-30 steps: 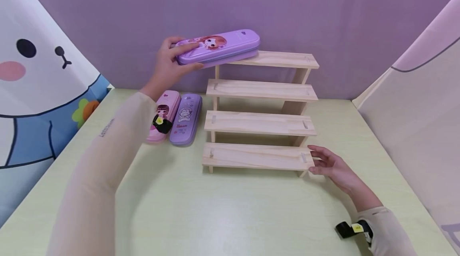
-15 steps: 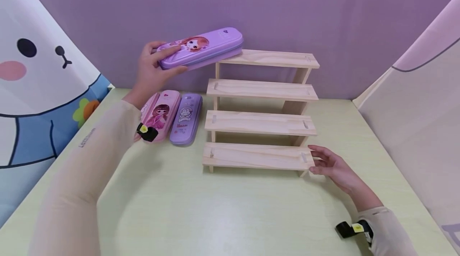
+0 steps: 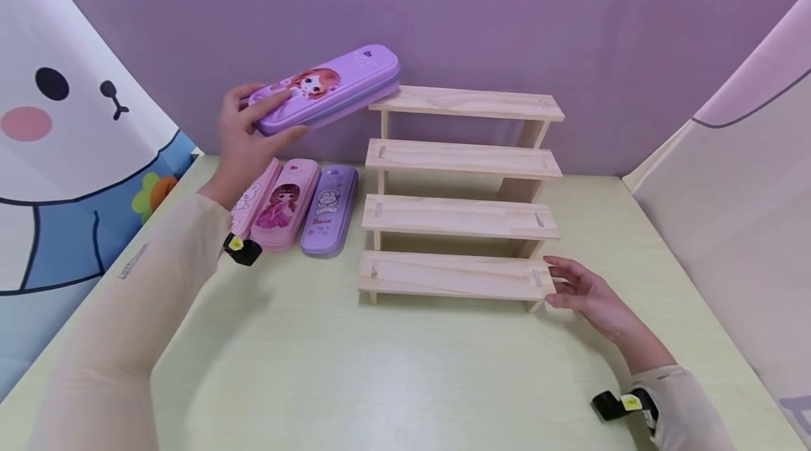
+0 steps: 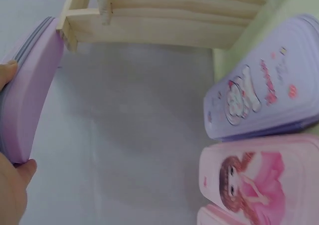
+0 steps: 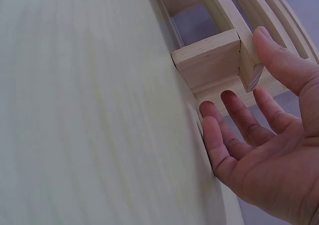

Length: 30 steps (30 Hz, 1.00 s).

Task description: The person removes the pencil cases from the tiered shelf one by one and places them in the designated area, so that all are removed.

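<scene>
A purple pencil case with a red-haired girl on its lid is held by my left hand at its left end, thumb along the near side. The case slants upward to the right. Its far end meets the left end of the top shelf in the head view; whether they touch I cannot tell. The pale four-tier wooden display stand stands on the table. At the right end of its lowest shelf, my right hand holds the board's edges between thumb and index finger; the other fingers curl loosely.
Left of the stand lie a lilac pencil case, a pink one with a dark-haired girl, and another pink one partly behind my left arm. A purple backdrop rises behind the table.
My left hand has carried the purple pencil case leftward from over the top shelf, tilting it more. More of the pink cases shows now. My right hand stays at the lowest shelf.
</scene>
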Available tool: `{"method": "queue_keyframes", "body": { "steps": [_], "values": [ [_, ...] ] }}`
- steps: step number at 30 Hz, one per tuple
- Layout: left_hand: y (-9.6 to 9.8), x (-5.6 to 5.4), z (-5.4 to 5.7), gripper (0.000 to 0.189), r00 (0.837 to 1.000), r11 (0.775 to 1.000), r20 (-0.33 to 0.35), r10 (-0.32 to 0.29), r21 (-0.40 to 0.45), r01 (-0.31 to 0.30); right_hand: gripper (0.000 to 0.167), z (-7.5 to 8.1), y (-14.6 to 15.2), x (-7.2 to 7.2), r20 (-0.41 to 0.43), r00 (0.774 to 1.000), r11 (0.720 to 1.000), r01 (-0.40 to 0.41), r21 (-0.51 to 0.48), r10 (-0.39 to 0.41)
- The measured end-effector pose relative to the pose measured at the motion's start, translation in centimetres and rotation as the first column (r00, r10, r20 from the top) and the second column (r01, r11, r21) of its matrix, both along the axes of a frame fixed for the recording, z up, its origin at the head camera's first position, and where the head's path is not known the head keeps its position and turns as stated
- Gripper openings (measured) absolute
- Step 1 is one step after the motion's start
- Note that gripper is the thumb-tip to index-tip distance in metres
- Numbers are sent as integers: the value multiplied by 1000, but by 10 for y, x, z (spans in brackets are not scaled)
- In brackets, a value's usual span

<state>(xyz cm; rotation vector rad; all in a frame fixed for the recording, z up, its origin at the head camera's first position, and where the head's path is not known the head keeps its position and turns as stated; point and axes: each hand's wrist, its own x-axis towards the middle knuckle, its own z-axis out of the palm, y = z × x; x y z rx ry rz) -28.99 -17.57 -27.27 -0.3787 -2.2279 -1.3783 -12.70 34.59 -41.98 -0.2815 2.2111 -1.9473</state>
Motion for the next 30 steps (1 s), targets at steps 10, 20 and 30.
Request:
{"method": "queue_keyframes", "body": {
  "steps": [10,20,30],
  "values": [
    [-24,5,-15,51,997,996,34,75,42,-77,55,0,0,-1,-13,1000,1000,-18,-18,18],
    [-42,12,-22,53,990,990,60,127,58,-130,55,0,0,-1,-9,1000,1000,-10,-6,10],
    [-58,20,-31,55,977,981,107,182,41,-187,56,-1,-1,-1,-13,1000,1000,-6,0,6]
  ]
}}
